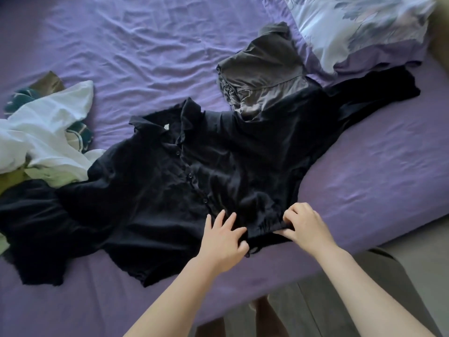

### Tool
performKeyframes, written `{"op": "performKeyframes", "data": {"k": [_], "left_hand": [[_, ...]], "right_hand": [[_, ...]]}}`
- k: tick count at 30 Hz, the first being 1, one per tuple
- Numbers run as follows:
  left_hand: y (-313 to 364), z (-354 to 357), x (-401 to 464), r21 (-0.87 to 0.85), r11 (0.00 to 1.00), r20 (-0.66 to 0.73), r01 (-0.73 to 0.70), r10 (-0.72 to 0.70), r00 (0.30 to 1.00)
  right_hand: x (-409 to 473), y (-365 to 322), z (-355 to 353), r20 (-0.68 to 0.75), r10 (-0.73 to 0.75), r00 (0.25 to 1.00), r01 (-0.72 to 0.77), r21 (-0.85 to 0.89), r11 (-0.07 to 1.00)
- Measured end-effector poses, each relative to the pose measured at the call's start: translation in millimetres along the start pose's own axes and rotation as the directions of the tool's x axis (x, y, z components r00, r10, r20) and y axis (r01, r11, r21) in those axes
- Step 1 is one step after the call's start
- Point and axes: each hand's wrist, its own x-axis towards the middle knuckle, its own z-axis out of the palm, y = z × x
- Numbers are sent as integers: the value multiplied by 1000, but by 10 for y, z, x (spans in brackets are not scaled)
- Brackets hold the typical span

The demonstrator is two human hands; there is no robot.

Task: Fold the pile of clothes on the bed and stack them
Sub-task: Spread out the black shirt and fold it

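A black button-front shirt (pixel 194 181) lies spread open across the purple sheet of the bed (pixel 364 186), collar toward the far side and hem toward the near edge, its row of buttons running down the middle. One sleeve stretches out to the right toward the pillow (pixel 359 32), and the other side of the shirt trails left, over more dark cloth.

The left hand (pixel 223 242) rests on the hem near the button line, its fingers (pixel 229 221) spread and only slightly bent, the thumb tucked against a fold of fabric at the hem; they press the cloth more than clasp it. The right hand (pixel 306 227) is just beside it to the right, at the bunched lower edge of the shirt, with curled fingers (pixel 290 214) and thumb pinching the gathered hem.

A grey garment (pixel 262 69) lies crumpled beyond the shirt, between it and the pillow, with the shirt's right shoulder overlapping its near edge. At the left edge of the bed sits the unfolded pile: a white garment (pixel 46 132) on top, a dark teal patterned piece (pixel 17 98) and some pale green cloth (pixel 14 178) showing beneath it.
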Motion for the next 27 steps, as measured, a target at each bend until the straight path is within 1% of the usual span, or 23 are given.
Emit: {"op": "performKeyframes", "data": {"k": [2,6,7,8,9,11,12,13,15,16,17,19,21,22,24,26,27], "left_hand": [[-7,-37,21,-15,1000,28,2,-2,1000],[-35,-133,48,15,1000,50,-16,15,999],[-38,-167,52,28,999,47,-22,21,999],[-31,-204,51,44,999,37,-28,27,999],[-23,-239,52,63,997,4,-35,35,999],[6,-307,86,101,994,-117,-51,63,991],[30,-350,114,106,992,-182,-61,80,980],[55,-400,150,97,993,-248,-72,95,964],[70,-568,302,49,996,-391,-78,91,916],[65,-677,403,19,997,-443,-70,71,894],[56,-809,519,-17,998,-455,-56,42,889],[13,-1104,797,-82,997,-456,4,-41,889],[-7,-1377,1082,-148,988,-474,50,-115,873],[5,-1502,1216,-163,985,-475,57,-129,871],[57,-1728,1459,-130,990,-454,52,-106,885],[81,-1884,1667,-33,996,-437,83,-89,895],[97,-1956,1743,-31,994,-453,107,-110,885]], "right_hand": [[20,20,-51,110,-10,994,12,-18,1000],[-17,43,-146,247,35,968,-9,-106,994],[-24,18,-157,260,58,964,-25,-129,991],[-29,-21,-157,237,89,967,-59,-131,990],[-22,-59,-144,169,117,979,-98,-116,988],[12,-153,-88,4,140,990,-139,-57,989],[22,-196,-54,-24,128,991,-129,-26,991],[27,-218,-17,18,104,994,-104,-29,994],[58,-217,25,171,92,981,-77,-95,992],[87,-200,8,217,109,970,-87,-109,990],[143,-166,-33,227,125,966,-106,-94,990],[321,-90,-182,176,129,976,-132,7,991],[550,16,-442,84,158,984,-168,129,977],[679,115,-574,29,187,982,-189,194,963],[973,406,-854,-63,261,963,-230,303,925],[1273,761,-1111,-98,323,941,-273,346,898],[1411,938,-1224,-117,339,933,-281,350,894]]}}
